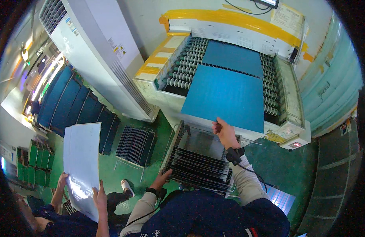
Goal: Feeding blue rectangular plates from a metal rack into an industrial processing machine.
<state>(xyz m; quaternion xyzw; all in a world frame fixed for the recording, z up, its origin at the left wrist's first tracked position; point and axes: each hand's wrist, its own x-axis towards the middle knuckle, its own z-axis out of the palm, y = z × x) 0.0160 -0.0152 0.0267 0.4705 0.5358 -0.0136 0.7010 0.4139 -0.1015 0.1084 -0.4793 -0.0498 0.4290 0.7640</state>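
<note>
A bright blue flat panel lies on the roller conveyor, its near edge reaching past the machine's front. My right hand is closed at that near edge, with the fingertips pinching it. Behind this panel, a second blue panel rests on the rollers. Below the conveyor, in front of my body, stands a slotted rack with dark dividers. My left hand is closed on the rack's near left side; its fingertips are partly hidden there.
At the lower left a co-worker's hands hold upright pale sheets. Another slotted rack stands on the green floor, beside a tall white air-conditioner cabinet. Dark partitions line the right side. A cable hangs from my right wrist device.
</note>
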